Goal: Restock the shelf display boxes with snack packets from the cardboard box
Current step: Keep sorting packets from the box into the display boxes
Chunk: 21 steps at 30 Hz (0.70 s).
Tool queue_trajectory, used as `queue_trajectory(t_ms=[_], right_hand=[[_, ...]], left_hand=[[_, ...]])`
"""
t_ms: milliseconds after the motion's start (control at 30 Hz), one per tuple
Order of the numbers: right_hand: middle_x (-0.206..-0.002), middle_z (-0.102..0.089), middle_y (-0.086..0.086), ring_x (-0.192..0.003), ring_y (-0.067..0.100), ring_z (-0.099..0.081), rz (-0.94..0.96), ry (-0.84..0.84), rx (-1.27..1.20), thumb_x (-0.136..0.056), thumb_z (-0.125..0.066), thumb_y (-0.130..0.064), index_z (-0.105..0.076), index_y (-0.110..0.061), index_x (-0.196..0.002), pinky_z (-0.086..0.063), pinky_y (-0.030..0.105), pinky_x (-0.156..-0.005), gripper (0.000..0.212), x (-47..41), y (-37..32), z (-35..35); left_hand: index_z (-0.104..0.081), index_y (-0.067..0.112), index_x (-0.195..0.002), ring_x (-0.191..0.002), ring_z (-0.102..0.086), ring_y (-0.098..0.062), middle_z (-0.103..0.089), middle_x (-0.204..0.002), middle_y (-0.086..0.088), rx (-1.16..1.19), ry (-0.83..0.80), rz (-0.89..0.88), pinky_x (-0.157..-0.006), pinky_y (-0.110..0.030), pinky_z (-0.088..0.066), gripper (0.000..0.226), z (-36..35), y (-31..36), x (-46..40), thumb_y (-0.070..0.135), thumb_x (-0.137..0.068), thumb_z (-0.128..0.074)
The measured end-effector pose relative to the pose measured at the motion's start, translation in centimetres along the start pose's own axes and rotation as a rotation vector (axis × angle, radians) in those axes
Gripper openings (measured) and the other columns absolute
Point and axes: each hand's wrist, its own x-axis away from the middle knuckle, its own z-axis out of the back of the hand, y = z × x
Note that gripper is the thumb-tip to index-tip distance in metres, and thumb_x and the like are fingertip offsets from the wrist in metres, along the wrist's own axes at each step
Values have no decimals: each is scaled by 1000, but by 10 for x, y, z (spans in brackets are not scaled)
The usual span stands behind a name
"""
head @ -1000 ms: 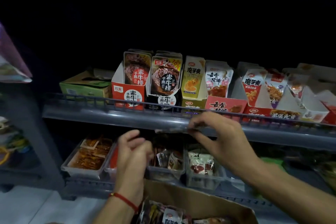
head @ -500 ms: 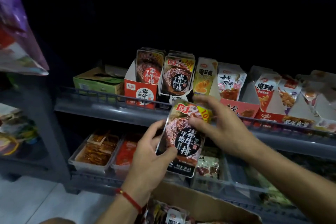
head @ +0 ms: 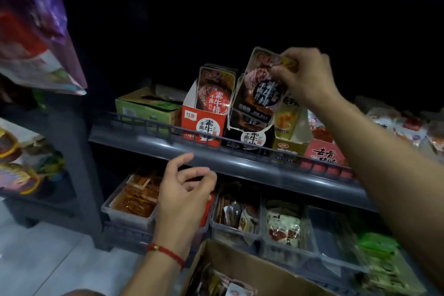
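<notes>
Glossy foil packet [head: 260, 94], matt cardboard box [head: 242, 269] — smooth grey shelf rail [head: 240, 163], clear plastic trays [head: 127, 216]

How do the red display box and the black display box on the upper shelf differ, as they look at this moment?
The red display box has a red front; the black display box beside it has a black front. The red box's packets stand untouched, while the right hand holds a snack packet tilted over the black box. The red box is nearer the green carton. Both carry a round white label and stand behind the shelf rail.
</notes>
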Motion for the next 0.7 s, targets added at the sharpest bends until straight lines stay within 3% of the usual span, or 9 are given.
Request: queue_trajectory(t_ms=[100,167,333,467,600,700], right_hand=[[-111,-67,1,-102,17,-62,-3,-98,88,-98,-65,-31,-68,-22,-116,-56,33,-83,21,5,8,-33],[-119,-67,9,-111,28,-61,-2,-117,154,-96,-68,-29,-68,-18,-119,-55,43,-90,25,7,11,-49],[-123,-61,9,-117,31,-52,37,36,297,-91,-74,-31,-62,-21,-129,-43,39,-91,41,2,20,-61],[-127,-57,10,-118,31,-50,73,31,335,-92,-72,-31,-58,-23,-131,-43,40,-92,43,0,26,-65],[-126,-56,7,-117,28,-49,213,102,329,-95,-70,-26,-61,-20,-129,-38,33,-90,36,0,28,-63],[-110,-61,7,-102,26,-57,409,189,221,-97,-62,-19,-66,-13,-114,-47,34,-82,18,21,17,-51]], left_hand=[[-55,35,-126,-86,-75,-20,-76,-97,9,-23,-7,27,-79,-39,-63,47,-3,-1,0,18,-88,-77],[-54,35,-126,-85,-75,-19,-76,-96,11,-42,-17,40,-80,-41,-63,48,-4,-1,0,19,-88,-77],[-51,39,-125,-88,-74,-19,-76,-97,12,-122,-49,52,-83,-46,-62,49,-2,-3,-3,16,-89,-75],[-51,37,-124,-83,-75,-15,-76,-95,9,-151,-58,60,-79,-37,-62,49,-2,-2,-5,10,-90,-72],[-55,33,-120,-80,-74,-15,-76,-90,6,-264,-126,101,-77,-36,-63,41,-1,1,-6,7,-91,-69],[-59,36,-110,-81,-72,-17,-74,-88,6,-540,-283,42,-81,-45,-61,29,-1,-1,-7,17,-91,-68]])
